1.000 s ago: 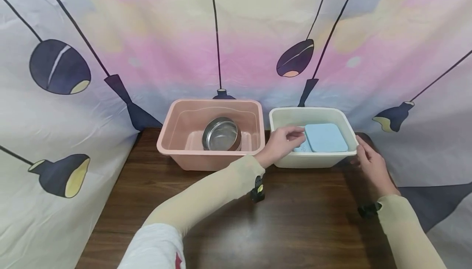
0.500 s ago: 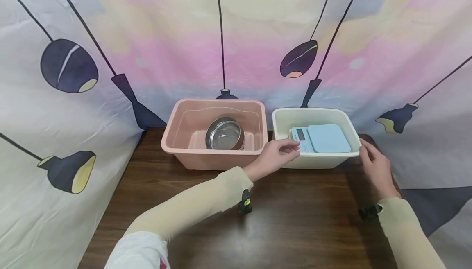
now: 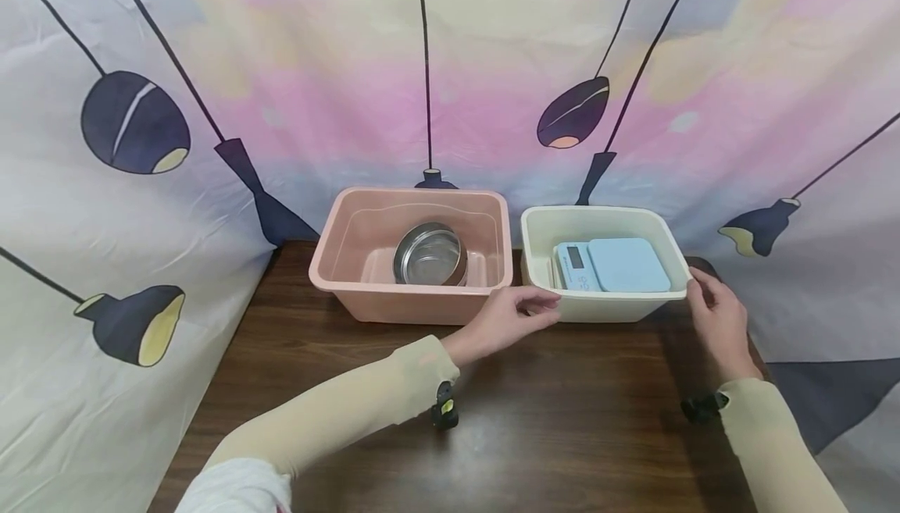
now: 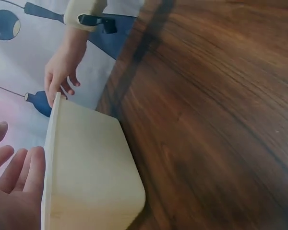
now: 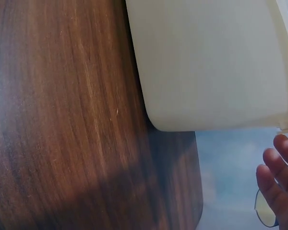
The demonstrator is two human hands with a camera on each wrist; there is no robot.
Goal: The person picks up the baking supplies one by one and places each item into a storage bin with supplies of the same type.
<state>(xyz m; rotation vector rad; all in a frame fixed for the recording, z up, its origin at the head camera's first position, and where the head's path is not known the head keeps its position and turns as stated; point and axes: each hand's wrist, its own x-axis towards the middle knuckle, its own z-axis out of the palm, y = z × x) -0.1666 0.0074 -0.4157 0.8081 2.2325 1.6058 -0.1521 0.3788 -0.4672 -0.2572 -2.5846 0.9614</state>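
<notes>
A light blue kitchen scale (image 3: 628, 265) with a small dark display lies inside the white plastic bin (image 3: 605, 308). My left hand (image 3: 506, 319) holds nothing; its loosely bent fingers hover at the bin's front left rim. In the left wrist view those same fingers (image 4: 31, 167) appear beside the rim. My right hand (image 3: 719, 322) grips the bin's rim at the front right corner, and its lower fingertips (image 5: 271, 155) show beneath that corner in the right wrist view.
To the left of the white bin stands a pink plastic bin (image 3: 404, 306), with a round metal container (image 3: 430, 255) inside. Both bins sit at the back of the dark wooden table (image 3: 548, 419), against a printed curtain (image 3: 316, 91).
My left hand has drawn back out of the white bin, down and to the left, uncovering the scale's display. The right hand keeps its place at the corner.
</notes>
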